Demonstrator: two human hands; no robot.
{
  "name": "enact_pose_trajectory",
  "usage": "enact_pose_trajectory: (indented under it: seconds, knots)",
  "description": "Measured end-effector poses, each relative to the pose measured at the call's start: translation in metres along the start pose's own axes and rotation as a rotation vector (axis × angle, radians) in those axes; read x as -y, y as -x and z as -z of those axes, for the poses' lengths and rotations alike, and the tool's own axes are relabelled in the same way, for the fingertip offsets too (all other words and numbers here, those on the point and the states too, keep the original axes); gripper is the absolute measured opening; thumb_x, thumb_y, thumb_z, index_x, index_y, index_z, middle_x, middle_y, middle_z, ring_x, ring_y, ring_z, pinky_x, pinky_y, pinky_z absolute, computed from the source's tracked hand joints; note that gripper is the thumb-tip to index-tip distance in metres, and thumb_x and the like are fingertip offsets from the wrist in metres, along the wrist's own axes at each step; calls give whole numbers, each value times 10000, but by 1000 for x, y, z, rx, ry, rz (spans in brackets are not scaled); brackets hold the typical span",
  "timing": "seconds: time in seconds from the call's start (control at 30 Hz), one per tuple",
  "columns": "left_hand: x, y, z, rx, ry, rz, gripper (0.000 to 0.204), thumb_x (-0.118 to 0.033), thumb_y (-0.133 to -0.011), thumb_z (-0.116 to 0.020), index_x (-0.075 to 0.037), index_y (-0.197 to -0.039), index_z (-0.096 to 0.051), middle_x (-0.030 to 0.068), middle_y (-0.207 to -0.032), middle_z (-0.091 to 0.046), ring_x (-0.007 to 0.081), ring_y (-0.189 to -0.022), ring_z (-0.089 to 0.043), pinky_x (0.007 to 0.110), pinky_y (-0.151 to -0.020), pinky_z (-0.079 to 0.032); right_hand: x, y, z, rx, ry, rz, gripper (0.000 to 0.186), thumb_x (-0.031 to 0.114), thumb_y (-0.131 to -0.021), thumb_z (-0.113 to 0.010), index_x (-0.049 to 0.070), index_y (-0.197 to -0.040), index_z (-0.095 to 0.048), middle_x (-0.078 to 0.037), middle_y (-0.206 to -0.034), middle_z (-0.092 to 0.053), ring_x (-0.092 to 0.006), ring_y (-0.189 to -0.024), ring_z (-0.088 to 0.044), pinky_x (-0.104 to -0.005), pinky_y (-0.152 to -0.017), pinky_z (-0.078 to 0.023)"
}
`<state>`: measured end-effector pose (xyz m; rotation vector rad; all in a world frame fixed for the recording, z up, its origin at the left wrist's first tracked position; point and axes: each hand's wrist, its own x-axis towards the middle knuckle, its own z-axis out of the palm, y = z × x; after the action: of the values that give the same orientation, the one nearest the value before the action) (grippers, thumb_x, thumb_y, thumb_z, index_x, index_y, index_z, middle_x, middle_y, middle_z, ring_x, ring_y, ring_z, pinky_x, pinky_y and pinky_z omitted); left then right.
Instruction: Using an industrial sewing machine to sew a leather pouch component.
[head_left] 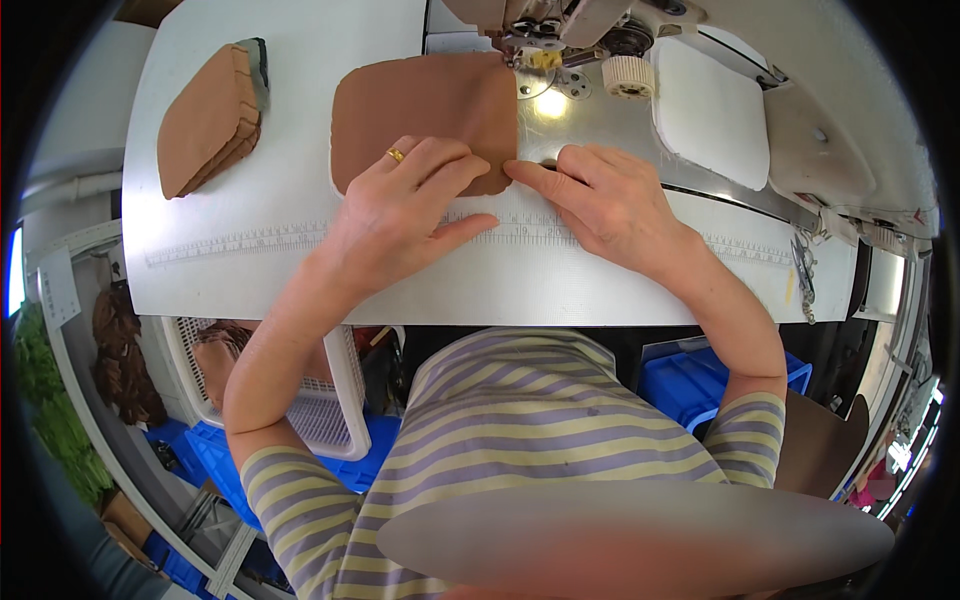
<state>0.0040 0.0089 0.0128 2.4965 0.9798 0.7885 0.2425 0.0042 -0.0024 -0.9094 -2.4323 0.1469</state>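
Observation:
A brown rounded rectangular fabric panel [420, 105] with a pale lower edge lies flat on the white sewing table. Its far right corner is close to the presser foot area of a sewing machine [540, 50]. My left hand [405, 200], a gold ring on one finger, rests on the panel's near part with fingers bent and thumb stretched away. At the panel's near right corner, the extended index finger of my right hand [610, 205] touches the edge, its other fingers curled. Neither hand is seen gripping the fabric.
A stack of brown panels [210, 125] lies at the left, a white padded piece [710, 115] right of the needle area. A ruler strip [540, 232] runs along the table; small thread snips [803, 275] lie at the right. Below are a white basket [350, 400] and blue crates [680, 385].

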Motion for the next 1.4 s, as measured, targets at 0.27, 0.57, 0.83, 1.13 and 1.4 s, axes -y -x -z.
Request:
enact_pose_trajectory:
  seconds: [0.27, 0.57, 0.83, 1.13, 1.4]
  knots:
    - [4, 1, -6, -110, -64, -62, 252, 3, -743, -720, -29, -983, -653, 84, -1012, -642, 267, -857, -633, 351, -726, -520, -6, 5, 3, 31, -62, -1, 402, 10, -712, -685, 95, -1105, -682, -28, -695, -457, -198, -614, -506, -336, -531, -428]
    - [-8, 9, -16, -142, -109, 28, 276, -55, -735, -750, -33, -994, -656, 70, -1019, -639, 254, -868, -632, 347, -729, -531, 1, -4, 4, 52, 44, 14, 416, 35, -709, -674, 123, -1115, -671, -12, -713, -493, -185, -611, -532, -318, -525, -447]
    - [1, 10, -19, -188, -109, 18, 199, 23, -756, -695, -35, -946, -676, 57, -987, -658, 250, -848, -639, 338, -719, -533, -1, 0, 5, -16, -10, -64, 411, -9, -761, -654, 88, -1160, -670, -31, -680, -472, -191, -577, -502, -330, -510, -406]
    - [-1, 4, -5, -85, 11, 61, 239, -1, -740, -728, -38, -971, -675, 60, -1015, -661, 264, -889, -628, 344, -742, -521, -2, 2, -2, 23, 33, 43, 443, -8, -711, -664, 109, -1138, -683, -20, -657, -469, -181, -571, -514, -320, -503, -420]
    - [-1, 2, -9, -115, -41, 59, 290, 30, -736, -703, -28, -1017, -664, 83, -1005, -659, 274, -887, -627, 362, -765, -509, -2, 2, -4, 7, -5, -13, 402, 11, -741, -673, 82, -1137, -660, -34, -675, -528, -202, -590, -550, -336, -529, -448]
